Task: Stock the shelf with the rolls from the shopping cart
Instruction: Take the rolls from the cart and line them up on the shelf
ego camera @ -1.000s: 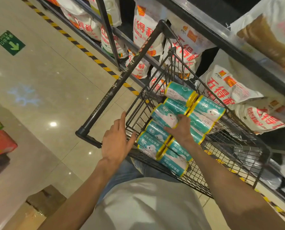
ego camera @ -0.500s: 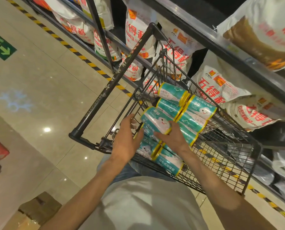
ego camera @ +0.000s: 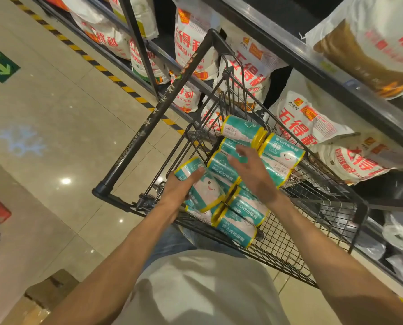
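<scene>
i am holding one teal roll [ego camera: 201,184] in my left hand [ego camera: 180,190] at the near left of the shopping cart [ego camera: 313,202], while my right hand [ego camera: 254,174] is hovering, fingers spread, over the stacked rolls [ego camera: 261,148] beside the shelf [ego camera: 336,73].

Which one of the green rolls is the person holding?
The roll with the smiley face at the cart's near left corner. The left hand grips it and it sits tilted above the pile. The right hand just hovers open over the other rolls.
</scene>
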